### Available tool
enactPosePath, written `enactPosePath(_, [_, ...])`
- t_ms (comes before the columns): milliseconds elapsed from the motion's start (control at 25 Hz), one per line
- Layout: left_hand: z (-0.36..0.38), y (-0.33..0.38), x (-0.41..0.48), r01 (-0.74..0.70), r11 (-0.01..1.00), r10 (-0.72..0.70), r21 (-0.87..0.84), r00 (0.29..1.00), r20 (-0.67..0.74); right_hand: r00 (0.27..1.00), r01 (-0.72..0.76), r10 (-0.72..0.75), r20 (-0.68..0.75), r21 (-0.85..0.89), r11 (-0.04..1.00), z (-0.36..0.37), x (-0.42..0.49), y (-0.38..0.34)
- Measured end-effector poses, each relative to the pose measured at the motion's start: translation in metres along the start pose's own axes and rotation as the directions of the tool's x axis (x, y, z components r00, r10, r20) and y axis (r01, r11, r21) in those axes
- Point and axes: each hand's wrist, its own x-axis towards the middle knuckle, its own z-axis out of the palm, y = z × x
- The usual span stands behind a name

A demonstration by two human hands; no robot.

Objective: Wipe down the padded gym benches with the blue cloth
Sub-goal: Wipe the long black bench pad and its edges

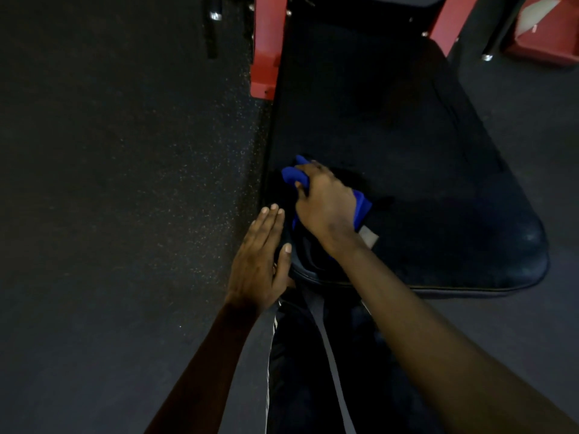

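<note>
- The left hand (260, 255), fingers straight and pressed together, rested flat on the near-left edge of the padded bench (407, 136).
- Just beyond, the right hand (326, 205) curled its fingers round the bunched blue cloth (291, 178), down on the pad.
- Even pressure and overlapping strokes toward the red frame (264, 42) looked wisest.

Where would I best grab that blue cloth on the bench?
Probably from above, at its bunched middle, as the right hand does: the blue cloth lies crumpled on the flat bench pad, so its raised folds give fingers something to curl round.
</note>
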Motion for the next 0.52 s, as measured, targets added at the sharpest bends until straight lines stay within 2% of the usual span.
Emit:
enactPosePath(160, [0.003, 0.002, -0.001, 0.017, 0.999, -0.016, 0.039, 0.999, -0.035, 0.987, 0.143, -0.138, 0.085, -0.067, 0.987, 0.000, 0.000, -0.001])
enactPosePath(240, [0.001, 0.002, -0.001, 0.013, 1.000, -0.013, 0.021, 1.000, -0.023, 0.993, 0.098, -0.089, 0.082, -0.114, 0.989, -0.017, 0.000, 0.024])
enactPosePath(400, [-0.001, 0.001, 0.000, 0.025, 1.000, -0.025, 0.011, 1.000, -0.008, 0.991, -0.136, 0.135, -0.017, -0.134, 0.982, -0.042, 0.000, 0.065])
enactPosePath(520, [0.000, 0.002, 0.001, 0.031, 1.000, -0.031, -0.006, 0.999, -0.031, 0.997, -0.078, 0.077, -0.007, -0.122, 0.989, -0.022, 0.008, 0.035])
